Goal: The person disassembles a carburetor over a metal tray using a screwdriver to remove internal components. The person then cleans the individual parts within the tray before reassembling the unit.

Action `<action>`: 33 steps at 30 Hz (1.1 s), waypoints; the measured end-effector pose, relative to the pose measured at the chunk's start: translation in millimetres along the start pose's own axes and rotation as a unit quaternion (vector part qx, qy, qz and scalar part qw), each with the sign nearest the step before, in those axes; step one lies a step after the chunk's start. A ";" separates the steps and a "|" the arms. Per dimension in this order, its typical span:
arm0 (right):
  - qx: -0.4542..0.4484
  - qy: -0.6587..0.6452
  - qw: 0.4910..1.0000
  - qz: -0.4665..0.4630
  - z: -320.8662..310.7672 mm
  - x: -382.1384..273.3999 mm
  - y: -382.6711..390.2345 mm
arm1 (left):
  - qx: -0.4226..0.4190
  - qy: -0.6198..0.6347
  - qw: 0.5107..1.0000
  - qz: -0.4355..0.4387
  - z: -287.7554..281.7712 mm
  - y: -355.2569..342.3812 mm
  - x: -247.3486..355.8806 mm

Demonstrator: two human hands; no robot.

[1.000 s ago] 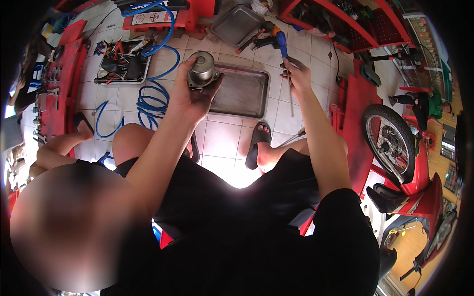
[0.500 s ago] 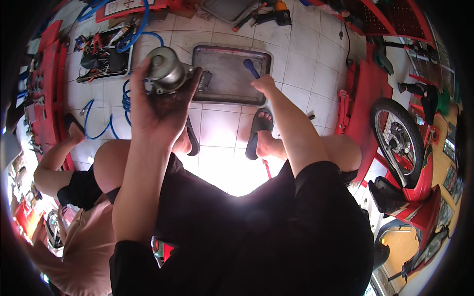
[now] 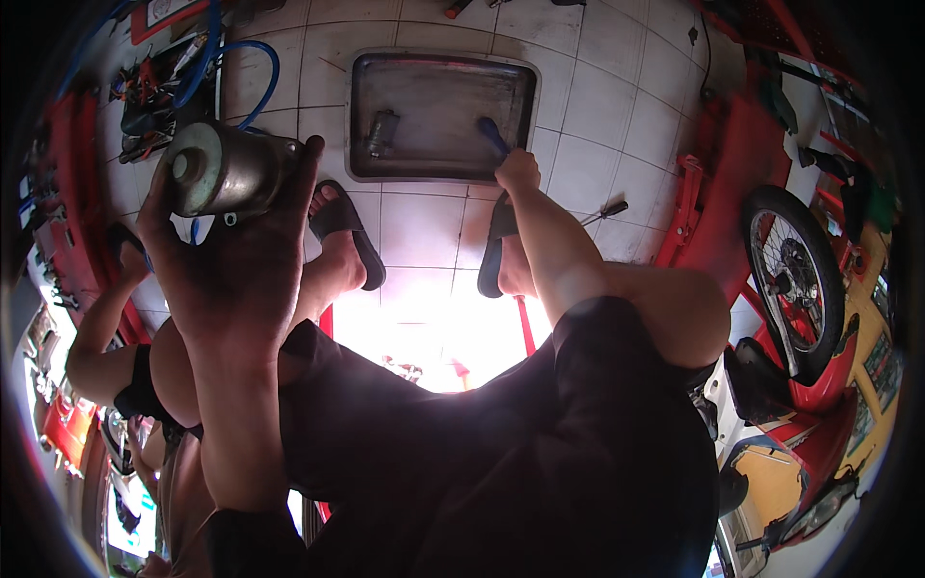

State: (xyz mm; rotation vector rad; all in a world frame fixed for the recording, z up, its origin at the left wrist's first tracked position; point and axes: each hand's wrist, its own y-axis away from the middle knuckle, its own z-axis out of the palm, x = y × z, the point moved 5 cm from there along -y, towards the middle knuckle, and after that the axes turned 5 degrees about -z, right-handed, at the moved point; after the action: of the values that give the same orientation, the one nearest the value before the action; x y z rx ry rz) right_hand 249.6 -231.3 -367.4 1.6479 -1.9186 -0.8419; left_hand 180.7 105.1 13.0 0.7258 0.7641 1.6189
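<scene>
Metal cylinder [image 3: 231, 173] gripped in upturned left hand [image 3: 229, 275], right hand [image 3: 519, 171] outstretched, clenched round blue handle [image 3: 492, 134]

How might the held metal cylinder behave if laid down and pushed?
The metal cylinder is likely stiff and fairly heavy, given its bulky metal body. Its curved side suggests it could roll; its smooth, shiny shell might be slippery.

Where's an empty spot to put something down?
Inside the metal tray, between the small metal part and the blue handle; also floor tiles between tray and red frame, beyond the dark-handled tool. Upper left is crowded: tools, blue hose.
</scene>
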 end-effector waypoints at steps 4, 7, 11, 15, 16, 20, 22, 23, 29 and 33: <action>0.010 0.002 1.000 0.007 1.4 0.7 0.4 | 0.004 0.002 1.000 -0.003 -4.8 -1.1 -0.8; 0.017 0.007 1.000 0.002 1.1 0.1 0.6 | 0.000 -0.004 1.000 -0.010 -7.0 -3.5 -1.0; -0.031 -0.011 0.999 0.020 9.5 -0.6 -1.5 | 0.007 0.017 1.000 -0.017 -8.8 -5.9 -0.6; 0.045 0.032 0.998 -0.035 8.8 -5.6 -2.4 | -0.052 -0.061 0.997 0.007 -4.0 -7.8 -0.5; 0.054 0.040 0.997 -0.042 7.7 -5.7 -2.0 | -0.056 -0.069 0.996 0.006 -4.2 -9.0 -1.5; 0.014 -0.011 1.000 -0.021 -0.4 -2.0 6.7 | -0.071 -0.209 0.975 0.036 -6.4 -9.5 -8.3; 0.018 -0.041 0.998 -0.043 -17.3 -6.3 11.2 | -0.069 -0.311 0.947 0.028 -3.6 -6.9 -10.2; 0.037 -0.045 0.995 -0.078 -29.5 -10.9 14.1 | -0.103 -0.362 0.926 0.044 2.1 -3.9 -13.3; 0.155 -0.114 0.961 -0.198 -129.1 -36.3 37.6 | -0.237 -0.520 0.811 0.125 32.5 20.8 -42.1; 0.154 -0.244 0.931 -0.223 -208.8 -54.6 94.0 | -0.280 -0.550 0.780 0.101 32.2 40.2 -61.7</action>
State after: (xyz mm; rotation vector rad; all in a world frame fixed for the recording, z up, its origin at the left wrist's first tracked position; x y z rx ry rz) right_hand 339.1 -199.6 -152.0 2.2924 -2.1084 -1.2765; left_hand 193.0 41.8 61.0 1.1270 -0.6458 1.1780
